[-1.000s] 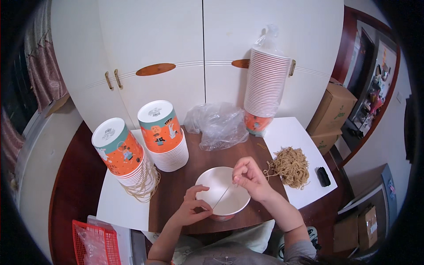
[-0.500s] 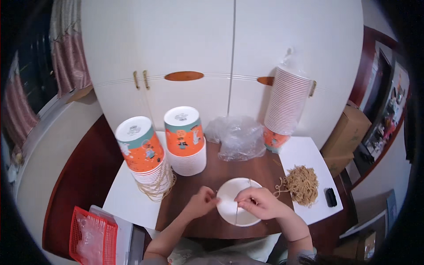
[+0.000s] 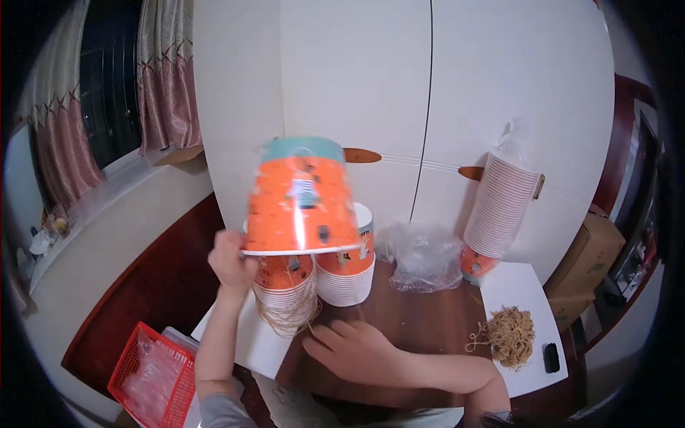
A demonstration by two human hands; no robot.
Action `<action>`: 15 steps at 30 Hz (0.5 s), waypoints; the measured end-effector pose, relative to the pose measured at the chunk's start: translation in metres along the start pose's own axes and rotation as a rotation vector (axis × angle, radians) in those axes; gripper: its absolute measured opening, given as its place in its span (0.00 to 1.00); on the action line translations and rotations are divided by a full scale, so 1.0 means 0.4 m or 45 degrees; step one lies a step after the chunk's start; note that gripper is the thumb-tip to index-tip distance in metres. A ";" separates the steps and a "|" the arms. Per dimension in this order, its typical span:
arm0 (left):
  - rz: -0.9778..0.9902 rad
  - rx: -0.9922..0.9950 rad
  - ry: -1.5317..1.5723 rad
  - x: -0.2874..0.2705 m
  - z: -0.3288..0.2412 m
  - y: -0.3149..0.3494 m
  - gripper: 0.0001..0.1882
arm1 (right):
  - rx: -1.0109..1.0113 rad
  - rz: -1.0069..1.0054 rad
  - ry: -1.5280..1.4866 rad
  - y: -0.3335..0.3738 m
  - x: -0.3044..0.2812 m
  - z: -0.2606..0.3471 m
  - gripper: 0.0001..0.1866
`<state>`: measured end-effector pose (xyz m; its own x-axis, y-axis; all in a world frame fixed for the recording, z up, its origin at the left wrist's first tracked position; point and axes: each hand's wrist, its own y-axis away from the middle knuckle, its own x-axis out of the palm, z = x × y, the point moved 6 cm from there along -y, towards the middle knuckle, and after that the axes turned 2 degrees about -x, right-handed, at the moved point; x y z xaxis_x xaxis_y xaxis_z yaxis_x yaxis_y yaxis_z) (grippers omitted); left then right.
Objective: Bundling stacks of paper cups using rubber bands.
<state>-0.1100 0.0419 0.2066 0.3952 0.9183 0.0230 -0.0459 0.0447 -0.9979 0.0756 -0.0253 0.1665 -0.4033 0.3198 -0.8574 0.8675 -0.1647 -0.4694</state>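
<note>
My left hand (image 3: 234, 265) is closed on the rim of a paper bucket (image 3: 303, 200), orange with a teal band. The bucket is upside down, slightly blurred, above the left stack of upturned paper buckets (image 3: 282, 273). Loops of thin tan string (image 3: 287, 317) hang around that stack's lower part. To its right stands a second stack of paper buckets (image 3: 346, 284), partly hidden by the held one. Just below the string loops, over the brown tabletop, my right hand (image 3: 360, 351) has its fingers stretched out to the left and holds nothing I can see.
Crumpled clear plastic (image 3: 422, 257) lies at the back. A tall wrapped stack of buckets (image 3: 501, 207) stands at the right, behind a heap of tan string (image 3: 510, 337) and a black object (image 3: 551, 358). A red basket (image 3: 153, 371) is at the lower left.
The bucket that lay mouth-up before me is now raised and upturned over the left stack, held by my left hand. My right hand has moved left, off the bucket. The view has shifted left.
</note>
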 end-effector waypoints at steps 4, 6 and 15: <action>-0.008 -0.016 -0.216 0.011 0.156 0.000 0.08 | -0.025 -0.175 0.091 -0.132 0.190 -0.075 0.10; 0.046 -0.100 -0.329 0.047 0.226 0.031 0.08 | 0.069 -0.128 -0.017 -0.176 0.287 -0.105 0.08; 0.712 -0.289 -0.271 0.142 0.288 0.194 0.10 | 0.096 -0.186 0.017 -0.185 0.462 -0.077 0.07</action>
<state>-0.1969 0.1429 0.1375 0.1758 0.8376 -0.5172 0.0121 -0.5271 -0.8497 -0.0542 0.0747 0.0492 -0.5188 0.3578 -0.7764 0.7756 -0.1850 -0.6036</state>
